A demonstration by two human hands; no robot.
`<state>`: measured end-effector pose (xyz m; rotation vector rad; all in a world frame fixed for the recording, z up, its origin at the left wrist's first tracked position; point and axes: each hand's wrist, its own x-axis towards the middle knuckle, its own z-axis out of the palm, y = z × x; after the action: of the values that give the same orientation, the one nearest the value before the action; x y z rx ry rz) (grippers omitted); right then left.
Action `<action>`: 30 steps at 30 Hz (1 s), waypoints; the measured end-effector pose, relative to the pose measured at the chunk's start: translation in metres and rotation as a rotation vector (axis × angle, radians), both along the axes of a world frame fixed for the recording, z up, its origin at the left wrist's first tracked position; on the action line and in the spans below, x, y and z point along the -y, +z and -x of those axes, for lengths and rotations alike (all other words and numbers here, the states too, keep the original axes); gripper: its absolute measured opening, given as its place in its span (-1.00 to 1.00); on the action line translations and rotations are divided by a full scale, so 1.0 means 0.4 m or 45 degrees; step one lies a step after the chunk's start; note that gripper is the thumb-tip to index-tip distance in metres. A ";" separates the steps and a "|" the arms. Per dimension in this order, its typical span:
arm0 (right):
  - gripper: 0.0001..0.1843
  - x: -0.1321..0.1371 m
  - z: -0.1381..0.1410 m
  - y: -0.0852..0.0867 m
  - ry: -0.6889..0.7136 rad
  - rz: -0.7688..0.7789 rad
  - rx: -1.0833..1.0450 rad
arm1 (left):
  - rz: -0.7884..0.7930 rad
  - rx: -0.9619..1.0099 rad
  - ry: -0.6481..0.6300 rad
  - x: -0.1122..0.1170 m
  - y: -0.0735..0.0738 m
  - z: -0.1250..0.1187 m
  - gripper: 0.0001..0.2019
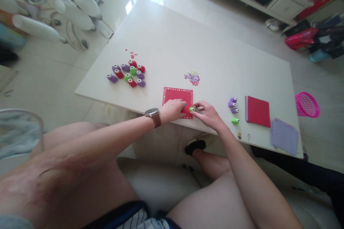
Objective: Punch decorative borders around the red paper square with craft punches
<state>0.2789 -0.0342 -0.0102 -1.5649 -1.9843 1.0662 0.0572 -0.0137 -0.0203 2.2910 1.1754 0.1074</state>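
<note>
A red paper square (177, 96) with punched holes along its border lies near the front edge of the white table (188, 43). My left hand (173, 109), with a watch on the wrist, rests on the paper's near edge, fingers curled down onto it. My right hand (206, 112) pinches a small green paper punch (192, 109) at the paper's lower right corner. The two hands almost touch at the punch.
A cluster of several purple, red and green punches (129, 73) sits at the left. Punched confetti (192, 77) lies behind the paper. To the right are three purple punches (233, 104), a green punch (235, 121), a red paper stack (258, 111), purple sheets (285, 136) and a pink basket (306, 105).
</note>
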 end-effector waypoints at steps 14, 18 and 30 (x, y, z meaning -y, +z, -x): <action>-0.58 -0.029 -0.012 -0.031 -0.290 0.241 -0.080 | 0.105 -0.216 0.125 -0.011 0.043 -0.054 -0.23; -0.60 -0.033 -0.003 -0.040 -0.297 0.221 0.007 | 0.129 -0.260 0.135 -0.017 0.052 -0.061 -0.19; -0.59 -0.057 0.038 -0.006 -0.362 0.374 0.340 | 0.161 -0.329 0.177 -0.018 0.057 -0.068 -0.27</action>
<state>0.2636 -0.0112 -0.0126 -2.1710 -1.7445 1.1156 0.0844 -0.0066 0.0026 2.1571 1.4280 -0.2120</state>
